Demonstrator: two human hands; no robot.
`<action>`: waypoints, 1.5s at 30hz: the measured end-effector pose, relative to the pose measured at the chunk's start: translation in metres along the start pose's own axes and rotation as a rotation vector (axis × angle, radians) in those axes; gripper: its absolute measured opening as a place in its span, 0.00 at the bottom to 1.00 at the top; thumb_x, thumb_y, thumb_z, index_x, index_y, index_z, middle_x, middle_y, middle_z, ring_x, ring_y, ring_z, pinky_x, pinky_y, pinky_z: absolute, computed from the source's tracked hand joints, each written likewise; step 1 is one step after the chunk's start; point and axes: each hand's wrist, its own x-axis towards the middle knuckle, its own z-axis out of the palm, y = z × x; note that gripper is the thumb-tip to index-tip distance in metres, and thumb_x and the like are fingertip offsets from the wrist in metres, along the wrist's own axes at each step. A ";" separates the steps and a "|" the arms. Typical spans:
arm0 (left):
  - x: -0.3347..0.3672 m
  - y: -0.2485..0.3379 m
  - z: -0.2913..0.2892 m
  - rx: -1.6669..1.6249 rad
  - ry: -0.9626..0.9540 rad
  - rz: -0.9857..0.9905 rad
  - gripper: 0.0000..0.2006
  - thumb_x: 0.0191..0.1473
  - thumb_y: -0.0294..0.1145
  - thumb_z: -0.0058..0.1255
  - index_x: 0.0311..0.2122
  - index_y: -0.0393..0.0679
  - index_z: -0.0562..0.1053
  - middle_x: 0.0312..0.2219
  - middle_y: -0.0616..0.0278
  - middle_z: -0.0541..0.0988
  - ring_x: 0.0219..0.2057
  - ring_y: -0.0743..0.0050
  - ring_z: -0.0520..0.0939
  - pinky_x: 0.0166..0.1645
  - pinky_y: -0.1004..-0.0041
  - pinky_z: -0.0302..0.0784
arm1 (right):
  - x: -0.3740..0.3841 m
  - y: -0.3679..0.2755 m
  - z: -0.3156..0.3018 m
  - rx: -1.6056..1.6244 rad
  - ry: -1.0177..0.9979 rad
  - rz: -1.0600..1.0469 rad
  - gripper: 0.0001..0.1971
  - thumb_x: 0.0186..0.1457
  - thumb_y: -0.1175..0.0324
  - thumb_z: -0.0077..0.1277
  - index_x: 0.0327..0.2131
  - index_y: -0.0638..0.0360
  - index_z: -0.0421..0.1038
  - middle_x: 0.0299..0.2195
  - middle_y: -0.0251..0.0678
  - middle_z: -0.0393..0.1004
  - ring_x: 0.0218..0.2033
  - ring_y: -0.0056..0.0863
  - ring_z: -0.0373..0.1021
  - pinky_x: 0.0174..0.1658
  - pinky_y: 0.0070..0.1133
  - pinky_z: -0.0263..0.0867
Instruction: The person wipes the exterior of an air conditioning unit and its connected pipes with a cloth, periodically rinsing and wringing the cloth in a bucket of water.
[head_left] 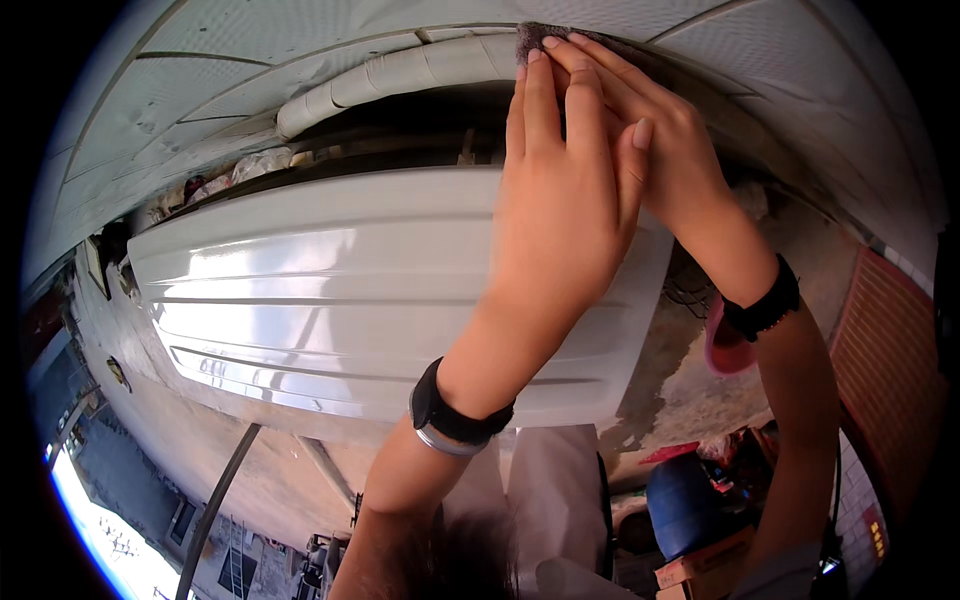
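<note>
At top centre of the frame, the left hand [560, 190] and right hand [655, 130] lie flat, fingers extended and overlapped, pressing a small grey scouring pad [535, 38] against the white pipe [400, 72] above the large white appliance [400, 290]. Pad judged light, soft, compressible and rough; best held pinched at its edges.

Brown cardboard box [700, 568], lower right.
</note>
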 end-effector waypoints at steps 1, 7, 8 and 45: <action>0.000 -0.003 -0.003 -0.035 -0.006 -0.026 0.25 0.56 0.36 0.41 0.51 0.25 0.56 0.48 0.28 0.60 0.49 0.29 0.62 0.54 0.55 0.60 | 0.001 0.002 0.003 -0.044 -0.001 -0.042 0.16 0.47 0.71 0.50 0.43 0.58 0.69 0.44 0.31 0.71 0.46 0.26 0.67 0.42 0.21 0.70; -0.001 -0.024 -0.016 0.004 0.048 -0.029 0.21 0.61 0.40 0.33 0.50 0.30 0.60 0.49 0.34 0.65 0.53 0.39 0.65 0.53 0.62 0.63 | 0.014 -0.010 0.025 -0.034 0.092 -0.139 0.14 0.45 0.69 0.51 0.37 0.63 0.69 0.44 0.36 0.70 0.47 0.28 0.66 0.44 0.19 0.69; 0.001 -0.022 -0.014 0.004 0.041 -0.013 0.21 0.61 0.40 0.32 0.50 0.30 0.60 0.49 0.35 0.65 0.53 0.39 0.64 0.54 0.61 0.63 | 0.011 -0.008 0.020 -0.028 0.087 -0.118 0.14 0.45 0.69 0.51 0.38 0.63 0.69 0.44 0.36 0.70 0.47 0.27 0.66 0.45 0.19 0.69; 0.005 0.079 0.100 0.208 -0.111 0.175 0.21 0.54 0.32 0.44 0.47 0.24 0.60 0.45 0.28 0.61 0.48 0.29 0.64 0.54 0.54 0.63 | -0.090 0.060 -0.046 0.208 0.208 0.154 0.18 0.49 0.70 0.49 0.46 0.59 0.68 0.47 0.34 0.68 0.49 0.32 0.64 0.50 0.23 0.61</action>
